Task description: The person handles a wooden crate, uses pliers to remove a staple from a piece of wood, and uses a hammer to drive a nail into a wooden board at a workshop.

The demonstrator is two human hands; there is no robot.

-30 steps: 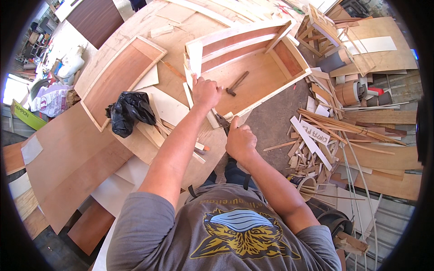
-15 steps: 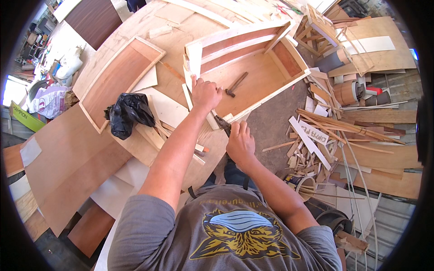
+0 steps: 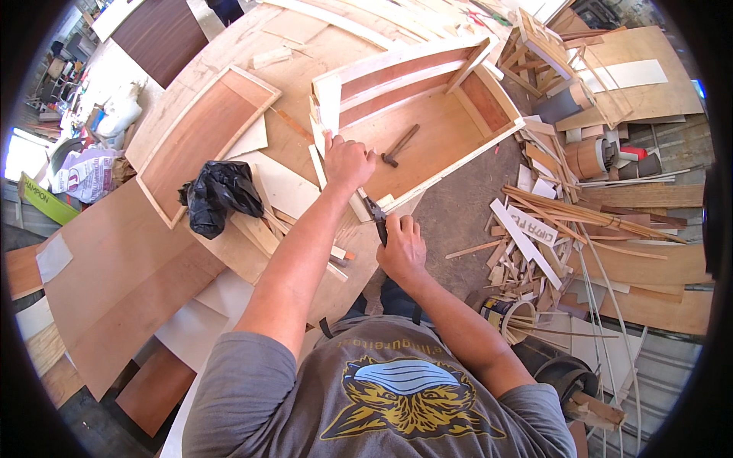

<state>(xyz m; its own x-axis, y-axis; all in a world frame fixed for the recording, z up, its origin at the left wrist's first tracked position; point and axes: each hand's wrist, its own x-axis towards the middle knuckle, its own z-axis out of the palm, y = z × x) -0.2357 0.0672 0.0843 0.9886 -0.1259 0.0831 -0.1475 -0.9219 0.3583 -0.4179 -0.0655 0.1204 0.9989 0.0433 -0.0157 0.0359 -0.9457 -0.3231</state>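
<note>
A wooden box frame (image 3: 427, 160) with reddish inner panels lies open on the worktable, and a hammer (image 3: 400, 145) rests inside it. My left hand (image 3: 348, 160) is closed on the box's near-left side. My right hand (image 3: 402, 248) is closed round dark metal pliers (image 3: 373, 210), whose jaws meet the box's near-left corner; the exact spot they grip is too small to tell. Left of my left arm lies a crumpled black plastic bag (image 3: 217, 195) on wood offcuts, beside a framed panel (image 3: 200, 141).
A pale plywood worktable (image 3: 275, 84) holds strips at the back. Scrap wood (image 3: 527, 237), a wooden stool-like frame (image 3: 534, 46) and buckets (image 3: 511, 317) crowd the right. Large sheets (image 3: 126, 275) lie at left, with sacks (image 3: 84, 172) behind. A person's dark legs (image 3: 227, 8) show at the top.
My right hand has shifted slightly down and left, toward my body, tilting the pliers' handles, and its fingers have moved on them. My left hand stays on the box.
</note>
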